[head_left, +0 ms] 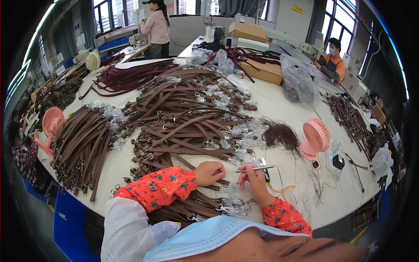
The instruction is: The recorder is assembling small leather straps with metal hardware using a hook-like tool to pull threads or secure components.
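Note:
My left hand (210, 173), in a red floral sleeve cover, hovers over the near straps with its fingers curled in. What it pinches, if anything, is hidden. To its right, my right hand (255, 185) grips a slim silver pen-shaped tool (264, 167), its thin tip pointing left toward my left hand. A bent light-coloured wire or cord shows at the tool's right end. Beneath and between my hands lie brown straps (204, 198) with metal clips, some wrapped in clear plastic. Small scissors (264, 174) with dark handles lie just behind my right hand.
A large heap of brown straps (183, 113) fills the table's middle, with another bundle (85, 146) left. Pink fans (315, 139) stand on both sides. Dark thread clumps (280, 134) lie right of the heap. Cardboard boxes (262, 72) and plastic bags sit farther back; other people work around.

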{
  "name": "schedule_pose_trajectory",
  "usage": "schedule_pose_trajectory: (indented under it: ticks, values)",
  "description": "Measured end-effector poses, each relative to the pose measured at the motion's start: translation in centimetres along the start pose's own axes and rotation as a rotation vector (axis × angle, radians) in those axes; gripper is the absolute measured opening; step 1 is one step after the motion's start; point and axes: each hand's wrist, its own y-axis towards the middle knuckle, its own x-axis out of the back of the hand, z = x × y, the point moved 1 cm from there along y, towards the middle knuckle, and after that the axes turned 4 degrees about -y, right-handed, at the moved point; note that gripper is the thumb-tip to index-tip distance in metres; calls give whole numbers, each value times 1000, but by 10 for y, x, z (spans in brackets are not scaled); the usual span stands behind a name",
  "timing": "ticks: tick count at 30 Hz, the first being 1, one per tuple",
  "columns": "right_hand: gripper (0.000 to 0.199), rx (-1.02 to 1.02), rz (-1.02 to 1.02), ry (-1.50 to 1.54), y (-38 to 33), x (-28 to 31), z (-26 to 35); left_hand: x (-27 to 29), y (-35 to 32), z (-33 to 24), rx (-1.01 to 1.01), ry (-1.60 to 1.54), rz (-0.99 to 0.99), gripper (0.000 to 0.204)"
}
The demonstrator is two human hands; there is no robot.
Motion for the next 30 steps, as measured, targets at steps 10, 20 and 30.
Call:
schedule_pose_trajectory:
  ticks: [10, 20, 30]
  values:
    - [38, 10, 43, 54, 16, -2, -1, 9, 5, -3, 95, -23, 13, 11]
    - [39, -13, 108, 73, 7, -11, -2, 9, -9, 0, 145, -83, 0, 10]
    - [45, -115, 133, -15, 9, -4, 9, 10, 6, -2, 219, -158, 61, 17]
